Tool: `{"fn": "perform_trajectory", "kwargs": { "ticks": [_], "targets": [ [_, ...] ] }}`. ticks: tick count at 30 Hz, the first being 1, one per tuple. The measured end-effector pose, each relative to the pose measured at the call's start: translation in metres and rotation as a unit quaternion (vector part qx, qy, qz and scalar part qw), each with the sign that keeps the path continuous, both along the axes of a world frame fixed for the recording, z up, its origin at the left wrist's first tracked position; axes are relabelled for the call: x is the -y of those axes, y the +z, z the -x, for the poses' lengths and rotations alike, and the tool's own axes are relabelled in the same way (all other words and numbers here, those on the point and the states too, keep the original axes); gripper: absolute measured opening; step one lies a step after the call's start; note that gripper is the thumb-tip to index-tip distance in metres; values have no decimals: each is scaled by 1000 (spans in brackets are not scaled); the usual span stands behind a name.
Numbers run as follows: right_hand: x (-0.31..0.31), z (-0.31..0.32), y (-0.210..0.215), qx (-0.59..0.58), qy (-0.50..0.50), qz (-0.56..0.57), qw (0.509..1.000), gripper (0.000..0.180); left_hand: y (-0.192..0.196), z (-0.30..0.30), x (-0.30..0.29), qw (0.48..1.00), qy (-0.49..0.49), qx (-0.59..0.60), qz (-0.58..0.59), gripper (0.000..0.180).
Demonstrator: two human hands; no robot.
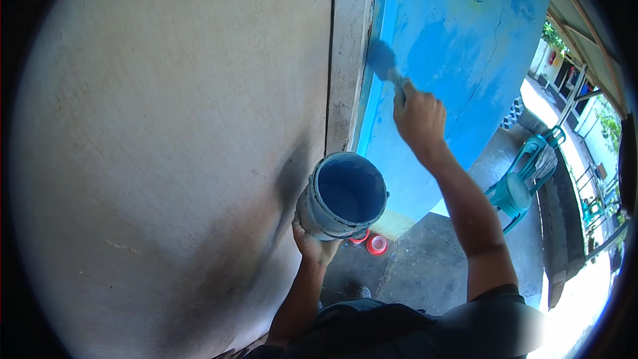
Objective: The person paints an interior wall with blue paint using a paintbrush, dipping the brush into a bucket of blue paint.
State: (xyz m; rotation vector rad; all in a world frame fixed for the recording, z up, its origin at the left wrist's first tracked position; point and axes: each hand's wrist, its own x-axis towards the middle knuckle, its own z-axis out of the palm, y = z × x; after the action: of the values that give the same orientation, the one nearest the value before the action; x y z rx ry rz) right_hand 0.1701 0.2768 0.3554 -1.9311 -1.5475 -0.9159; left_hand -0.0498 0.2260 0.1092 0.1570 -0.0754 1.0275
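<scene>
My right hand (421, 114) is closed round the handle of a paintbrush (383, 61), its bristles blue and a little blurred. The brush head meets the blue wall (458, 46) at its left border, beside the bare grey door frame (350, 46). Lower down, my left hand (314, 242) supports a paint bucket (312, 207) from below and the side, its fingers partly hidden behind it. Paint streaks cover the bucket's rim and sides, and its inside looks dark blue; how much paint it holds I cannot tell.
A pale, worn door panel (179, 126) fills the left side. On the concrete floor (425, 266) below the blue wall lie red bowl-like containers (377, 244). Green plastic chairs (515, 193) stand to the right, near a low ledge (561, 226) and a sunlit yard.
</scene>
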Motion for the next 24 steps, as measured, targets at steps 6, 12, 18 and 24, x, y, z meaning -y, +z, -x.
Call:
{"fn": "perform_trajectory", "kwargs": {
  "ticks": [6,12,18,24],
  "targets": [
    [35,-14,-120,-68,1,250,966,18,-1,4,1,1000,6,1,-11,73],
    [91,-29,-23,-111,153,183,965,19,3,-1,-8,998,52,-11,-31,64],
    [135,-5,42,21,230,215,949,31,13,-14,-21,992,104,-52,-50,58],
    [143,21,14,147,198,308,919,28,4,-29,-31,996,78,-18,-36,59]
  ]
}}
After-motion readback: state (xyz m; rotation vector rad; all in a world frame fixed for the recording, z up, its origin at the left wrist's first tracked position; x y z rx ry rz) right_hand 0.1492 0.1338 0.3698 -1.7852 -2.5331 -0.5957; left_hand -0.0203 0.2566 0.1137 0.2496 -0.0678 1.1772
